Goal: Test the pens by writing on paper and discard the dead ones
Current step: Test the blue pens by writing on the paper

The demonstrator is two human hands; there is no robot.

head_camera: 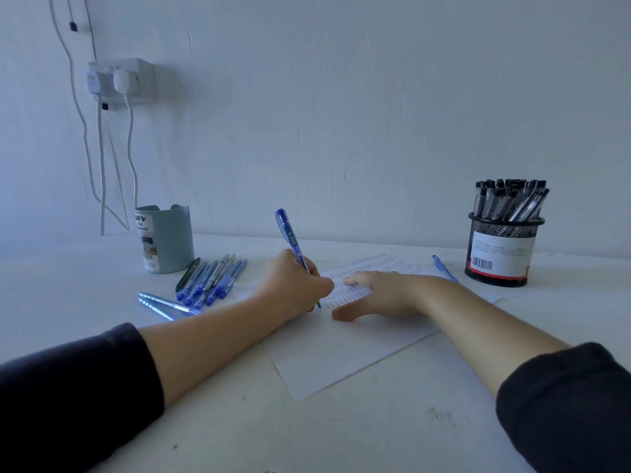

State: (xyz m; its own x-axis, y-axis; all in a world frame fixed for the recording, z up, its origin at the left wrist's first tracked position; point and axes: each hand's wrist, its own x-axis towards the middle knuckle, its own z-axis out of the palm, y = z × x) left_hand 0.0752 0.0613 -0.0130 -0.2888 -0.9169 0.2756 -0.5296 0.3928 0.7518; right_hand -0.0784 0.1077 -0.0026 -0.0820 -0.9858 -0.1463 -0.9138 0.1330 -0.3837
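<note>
A white table (341, 431) is running up against a plain pale wall (341, 114), and a faint smudge is showing on its near surface. On the wall at the far left a white double socket (119, 80) is carrying two plugs, with white cables (129, 148) hanging down toward the table.

In the middle of the table a sheet of paper (341, 356) is lying at a slant, its far half filled with rows of small scribbles. The left hand (293, 285) is gripping a blue pen (290, 237), the fingers curled tightly round its lower barrel; the pen is standing tilted, its tip down on the paper among the scribbles. The right hand (379, 295) is resting flat on the paper just to the right, fingers straight and spread, thumb stretched toward the near side, holding nothing. Both forearms are bare below dark sleeves (68, 387).

To the left of the paper a bunch of blue pens (211, 278) is lying side by side, with one dark pen at its left edge, and two pale blue pens (164, 305) are lying nearer. Behind them a pale green holder (167, 237) with a label is standing near the wall. At the far right a black mesh cup (502, 250) is standing packed with black-capped pens (508, 199), and a single blue pen (444, 268) is lying between it and the paper.
</note>
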